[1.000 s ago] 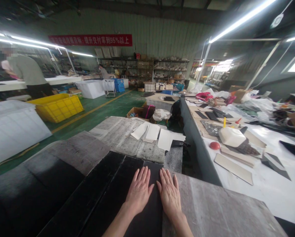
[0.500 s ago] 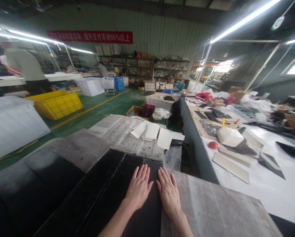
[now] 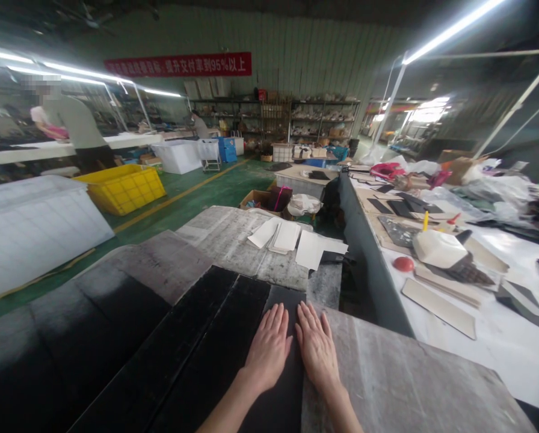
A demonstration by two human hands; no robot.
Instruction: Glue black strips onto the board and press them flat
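Both of my hands lie flat, side by side, on the rightmost of several long black strips point(image 3: 192, 343) laid next to each other on a grey worn worktable point(image 3: 400, 379). My left hand point(image 3: 267, 349) presses the strip with fingers stretched out. My right hand point(image 3: 317, 349) rests with its fingers extended at the strip's right edge, partly on the grey surface. Neither hand holds anything.
White sheets point(image 3: 296, 240) lie stacked at the far end of the grey table. A white bench point(image 3: 499, 337) to the right carries a white container point(image 3: 438, 248), a red cap point(image 3: 403, 263), beige and dark cut pieces. A yellow crate point(image 3: 123, 187) and a person point(image 3: 73, 129) are at the left.
The view has shifted slightly, so the hands appear a little further right and lower. The hands stay flat on the black strip.
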